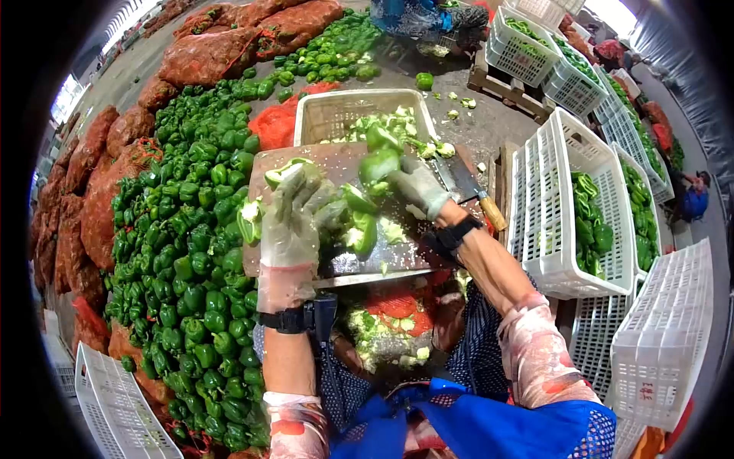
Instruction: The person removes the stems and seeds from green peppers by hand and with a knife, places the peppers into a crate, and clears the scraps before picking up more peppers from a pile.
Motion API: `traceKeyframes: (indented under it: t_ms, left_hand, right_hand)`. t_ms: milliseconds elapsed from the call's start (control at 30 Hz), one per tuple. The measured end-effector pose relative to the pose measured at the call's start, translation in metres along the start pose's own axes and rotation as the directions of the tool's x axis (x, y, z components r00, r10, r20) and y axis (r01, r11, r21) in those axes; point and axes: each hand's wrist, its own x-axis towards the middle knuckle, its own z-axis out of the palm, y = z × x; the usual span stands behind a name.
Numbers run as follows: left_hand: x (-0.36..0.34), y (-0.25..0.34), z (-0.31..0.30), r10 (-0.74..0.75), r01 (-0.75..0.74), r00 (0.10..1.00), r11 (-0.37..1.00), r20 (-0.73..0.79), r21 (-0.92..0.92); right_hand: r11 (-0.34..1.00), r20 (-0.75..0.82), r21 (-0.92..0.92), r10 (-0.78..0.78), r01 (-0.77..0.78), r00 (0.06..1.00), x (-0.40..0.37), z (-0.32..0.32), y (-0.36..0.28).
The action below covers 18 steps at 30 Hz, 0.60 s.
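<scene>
Two gloved hands worked apart over the board (267, 264), with cut pepper pieces (362, 229) between them. Your right hand (417, 187) had its fingers closed on a green pepper (378, 164), seemingly pinching it by the side nearest you so that the rest stood free; motion blur hid the exact grip. Your left hand (290, 214) was raised with its fingers spread upward, beside a pepper half (284, 173) near the board's far left corner. You may have been touching that half, but whether your fingers had closed on it could not be told.

The knife (459, 180) lay on the board just beyond your right hand, its wooden handle (493, 213) pointing out to your right, which probably left your fingers free while the tool sat within easy reach. Pale seeds were scattered around the pieces.

Against the board's far side stood a crate (306, 118) with pale green scraps in it, close enough for a short toss. Whole peppers (191, 268) were heaped along your left, handy to that arm, while a white crate (535, 206) on your right held more peppers, its open top tilted toward you, perhaps for easier filling.
</scene>
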Motion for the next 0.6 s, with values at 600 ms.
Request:
traceKeyframes:
  t_ms: [600]
  left_hand:
    - [-0.02, -0.036, 0.056, -0.03, 0.031, 1.0, 0.999, -0.006, 0.02]
  right_hand:
    - [0.935, 0.02, 0.046, -0.354, 0.352, 0.935, -0.099, -0.01, -0.056]
